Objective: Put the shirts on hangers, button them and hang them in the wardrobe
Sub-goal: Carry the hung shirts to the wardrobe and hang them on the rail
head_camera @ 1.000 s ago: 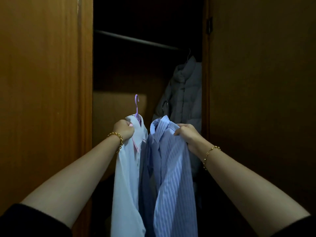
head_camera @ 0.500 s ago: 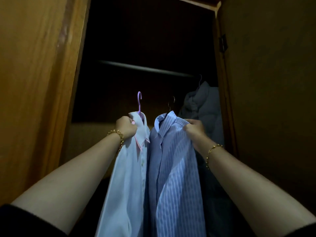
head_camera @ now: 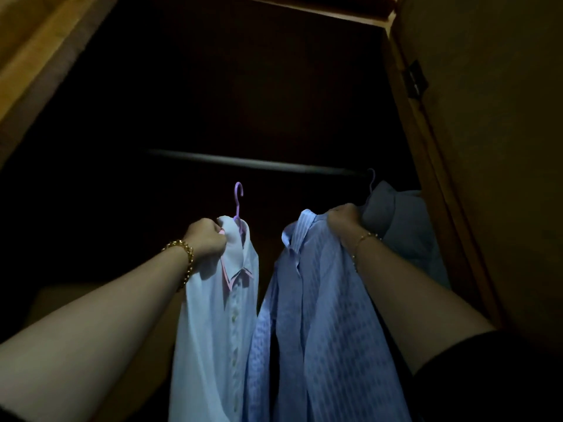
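Our left hand (head_camera: 205,240) clutches the pale shirt (head_camera: 213,330) by its collar, our right hand (head_camera: 342,219) the striped shirt (head_camera: 320,330); the purple hook (head_camera: 238,196) stands just beneath the crosswise rail (head_camera: 259,162).

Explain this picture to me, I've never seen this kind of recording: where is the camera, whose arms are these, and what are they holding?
There is no machine: a person wears one camera on the head, so you look along their bare arms into an open, dark wardrobe. The left hand grips a pale shirt at the collar, on a purple hanger whose hook is below the rail, not yet on it. The right hand grips a striped blue shirt; its hanger is hidden. A grey garment hangs at the right.
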